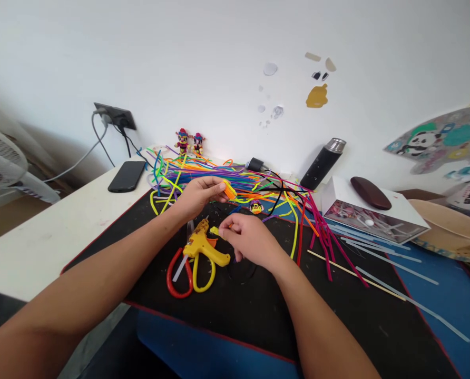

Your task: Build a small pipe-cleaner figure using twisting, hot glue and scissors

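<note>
Between the thumb and fingers of my left hand [203, 193] is a small orange and yellow pipe cleaner piece [229, 190], held up above the mat. My right hand [247, 236] pinches a little yellow pipe cleaner piece [215, 231] at its fingertips, lower and closer to me. Just below that lies a yellow glue gun [203, 245] with a clear glue stick out of its back end. Scissors [179, 276] with one red and one yellow handle loop lie partly under the gun. A small pipe cleaner head [256, 206] rests behind my right hand.
Many coloured pipe cleaners [219, 176] spread along the wall, two finished figures [183, 141] behind them. A phone [127, 176] lies left. Right are a black flask [322, 164], a white box [371, 208] with a dark case, a wooden stick [357, 275] and glue sticks [412, 303].
</note>
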Available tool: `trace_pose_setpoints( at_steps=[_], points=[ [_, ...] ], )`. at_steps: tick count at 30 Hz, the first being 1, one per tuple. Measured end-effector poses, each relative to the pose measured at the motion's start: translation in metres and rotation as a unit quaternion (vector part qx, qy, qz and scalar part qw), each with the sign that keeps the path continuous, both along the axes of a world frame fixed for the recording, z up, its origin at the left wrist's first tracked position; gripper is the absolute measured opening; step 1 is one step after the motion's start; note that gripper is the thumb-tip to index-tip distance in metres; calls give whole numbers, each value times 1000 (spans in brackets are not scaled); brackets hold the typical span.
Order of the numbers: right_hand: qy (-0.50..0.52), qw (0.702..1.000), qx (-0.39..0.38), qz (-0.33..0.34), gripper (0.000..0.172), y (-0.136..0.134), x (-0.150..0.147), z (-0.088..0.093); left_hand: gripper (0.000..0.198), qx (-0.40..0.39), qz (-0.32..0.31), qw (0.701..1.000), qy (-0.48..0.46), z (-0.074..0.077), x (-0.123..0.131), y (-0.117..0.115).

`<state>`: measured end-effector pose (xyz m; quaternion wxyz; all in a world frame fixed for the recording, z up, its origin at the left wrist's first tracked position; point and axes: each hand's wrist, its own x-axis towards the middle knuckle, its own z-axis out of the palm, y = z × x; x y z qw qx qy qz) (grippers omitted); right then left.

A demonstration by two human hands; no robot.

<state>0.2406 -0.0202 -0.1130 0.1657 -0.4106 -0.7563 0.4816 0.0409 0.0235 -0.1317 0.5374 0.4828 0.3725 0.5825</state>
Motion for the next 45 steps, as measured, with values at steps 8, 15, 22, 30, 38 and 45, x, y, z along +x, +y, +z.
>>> trace_pose_setpoints(
  at_steps=[8,15,22,30,38,45],
  points=[
    [306,931,-47,-193,33,17,11,7,47,28,-14,995,96,5,6,-7],
    [282,936,-2,-213,29,19,9,3,48,32,-31,993,108,6,9,-10],
    [230,948,54,-214,24,15,8,1,47,30,-48,991,121,10,13,-15],
    [212,948,80,-223,24,15,8,-1,45,25,-49,992,111,12,14,-16],
    [175,947,127,-237,22,14,8,-3,43,31,-63,993,100,11,15,-18],
    [169,945,142,-241,21,14,8,-4,44,27,-56,992,106,14,18,-20]
  ],
)
